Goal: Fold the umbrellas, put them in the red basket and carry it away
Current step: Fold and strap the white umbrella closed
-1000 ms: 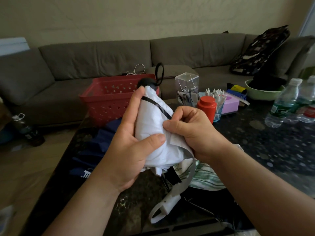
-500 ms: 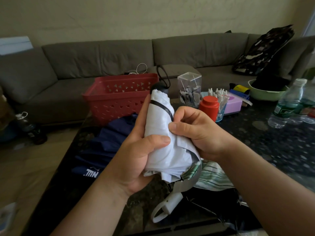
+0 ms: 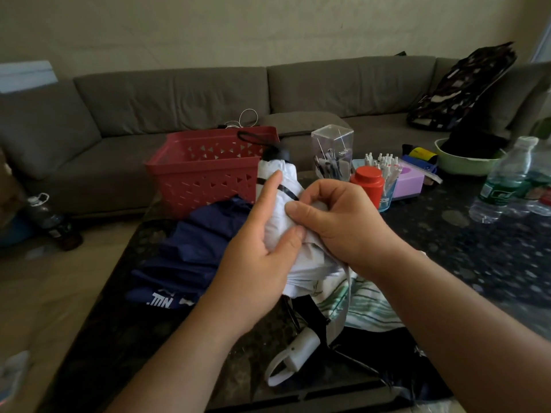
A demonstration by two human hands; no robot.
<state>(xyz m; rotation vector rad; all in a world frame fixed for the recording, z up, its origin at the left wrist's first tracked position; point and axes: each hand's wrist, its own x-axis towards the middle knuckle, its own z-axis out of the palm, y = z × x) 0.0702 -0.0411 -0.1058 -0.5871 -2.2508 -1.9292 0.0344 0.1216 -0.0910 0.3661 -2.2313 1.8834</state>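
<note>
White canopy of folded umbrella [image 3: 280, 210] held upright above dark speckled table [image 3: 465, 251], between both hands. Left hand [image 3: 256, 260] wrapped round canopy, index finger straight up along it, thumb pressing fabric. Right hand [image 3: 343, 222] pinches canopy folds, fingers curled. Umbrellas visible: three, counting navy umbrella [image 3: 196, 254] lying unfolded left and green-striped umbrella [image 3: 366, 305] under right wrist. One red basket [image 3: 208, 171] behind, at table's far edge, just behind white one's black tip. Two water bottles [image 3: 501, 180] far right. Red-lidded jar [image 3: 368, 183], clear pen box [image 3: 332, 153] near basket. Grey sofa [image 3: 179, 99] beyond.
</note>
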